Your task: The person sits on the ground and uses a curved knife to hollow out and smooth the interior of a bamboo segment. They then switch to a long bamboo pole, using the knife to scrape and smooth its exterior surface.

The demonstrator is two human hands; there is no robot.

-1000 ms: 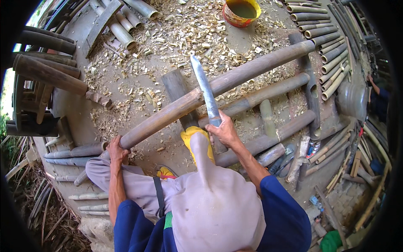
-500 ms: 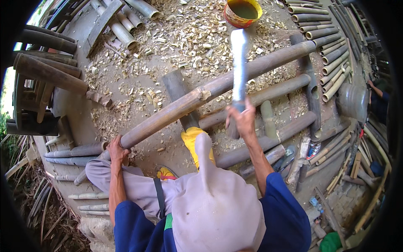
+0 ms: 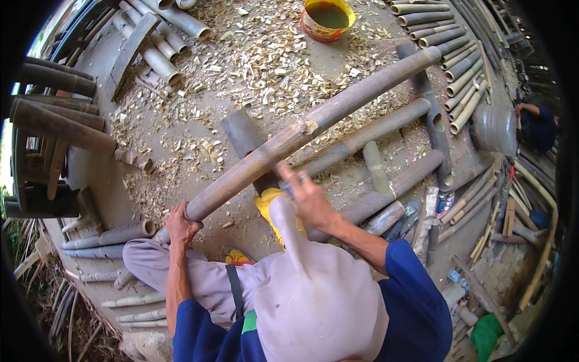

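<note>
A long brown bamboo pole (image 3: 362, 98) slants from the lower left up to the far right. My left hand (image 3: 182, 224) is wrapped round its near end, beside my left knee. In my right hand (image 3: 312, 205) is a machete (image 3: 289, 190), its handle partly covered by my fingers. Its blade is smeared by motion and lies by the pole's near half, left of a pale, trimmed node. I cannot tell whether it touches the bamboo. A dark, thick bamboo piece (image 3: 240, 130) passes under the pole. My yellow boot (image 3: 266, 205) stands just below it.
Pale chips (image 3: 259, 69) litter the ground. A yellow-red bucket (image 3: 325, 30) of murky liquid stands at the far side. Cut bamboo lengths (image 3: 434, 36) line the right, and a bamboo frame (image 3: 386, 130) lies under the pole. Another person (image 3: 537, 123) is at the right edge.
My right hand has swung the machete down and left, from raised upright over the pole to close beside it. My left hand still holds the pole's end. The whole view has shifted slightly.
</note>
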